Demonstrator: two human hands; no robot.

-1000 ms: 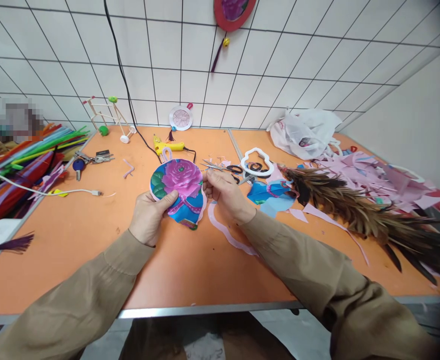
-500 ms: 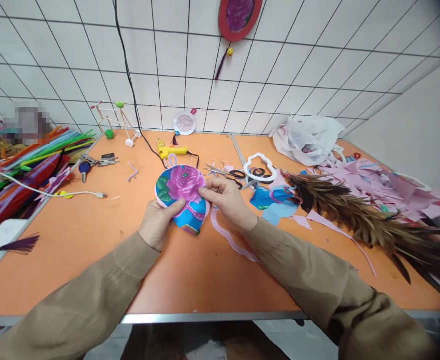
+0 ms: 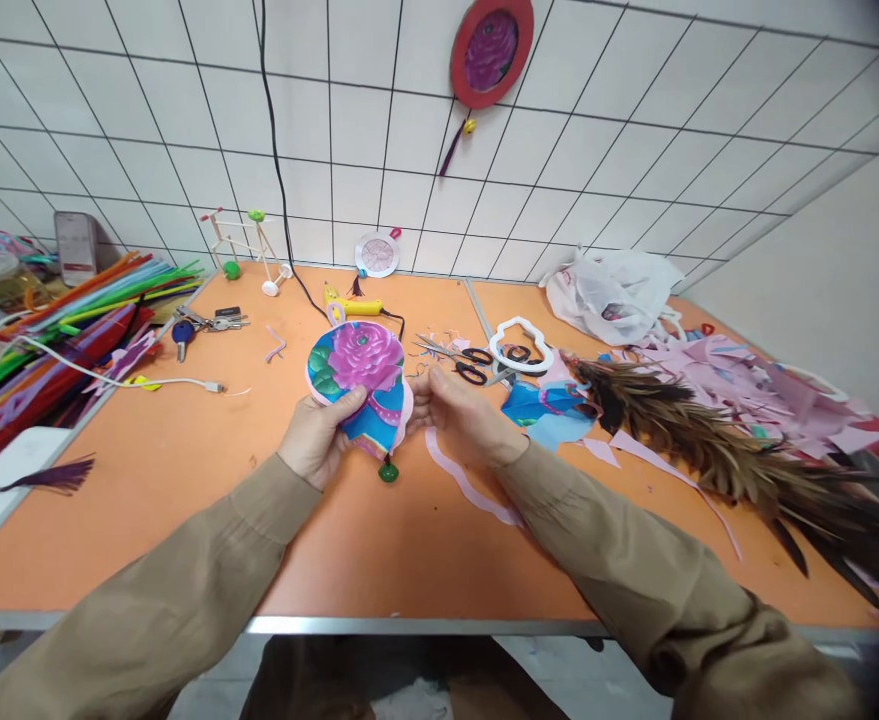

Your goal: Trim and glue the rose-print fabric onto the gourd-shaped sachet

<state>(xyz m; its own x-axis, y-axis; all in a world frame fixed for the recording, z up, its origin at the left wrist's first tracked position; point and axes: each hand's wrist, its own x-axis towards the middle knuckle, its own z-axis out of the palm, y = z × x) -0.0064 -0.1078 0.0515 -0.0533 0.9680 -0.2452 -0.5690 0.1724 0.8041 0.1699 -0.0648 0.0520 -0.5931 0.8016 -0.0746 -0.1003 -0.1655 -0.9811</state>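
My left hand pinches a flat flower-printed cutout at its lower left, thumb on the front and fingers behind. The cutout is blue with a large pink-purple rose, a pale pink edge and a small loop at the top. Below its lower tip hangs a green bead. Close by the cutout's right edge is my right hand, its thumb off the print and its fingers loosely bent; whether the fingertips touch the edge cannot be made out. A wavy pink strip lies on the table under my right wrist.
Behind the cutout lies a yellow glue gun. Scissors, a white scalloped frame and blue printed scraps are to the right. Brown feathers and pink scraps spread further right. Pipe cleaners and keys are left.
My right thumb has come off the front of the cutout, and that hand has shifted to its edge. The cutout has tilted, and the green bead below it now shows.
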